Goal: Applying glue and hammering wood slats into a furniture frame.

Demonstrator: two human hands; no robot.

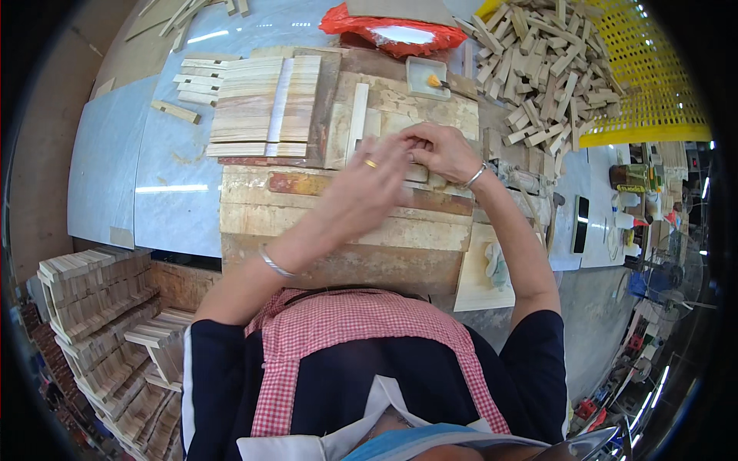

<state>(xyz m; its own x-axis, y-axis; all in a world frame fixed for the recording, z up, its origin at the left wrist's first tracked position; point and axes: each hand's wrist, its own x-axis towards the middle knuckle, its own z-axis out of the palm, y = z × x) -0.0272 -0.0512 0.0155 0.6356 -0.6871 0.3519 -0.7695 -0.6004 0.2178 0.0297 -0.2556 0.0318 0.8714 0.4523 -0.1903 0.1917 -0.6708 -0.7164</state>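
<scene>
Over the wooden work board, my left hand [373, 180] is smeared by motion, and its fingers lie close to those of the other hand. My right hand [444, 151] has its fingers curled into a pinch; what they hold, if anything, is hidden. A pale wooden strip [358, 115] lies just beyond my left hand, its near end by the fingers. Beside it on the left is a flat stack of wooden slats [257, 104]. A shallow clear tray [417, 83] holding a yellow-handled brush [437, 81] sits beyond my right hand.
Loose wooden blocks [538, 69] are heaped at the far right by a yellow plastic basket [649, 92]. A red plastic bag [342, 23] with white contents lies at the back. A phone [581, 223] rests on the right. Stacked wooden frames [100, 307] stand at lower left.
</scene>
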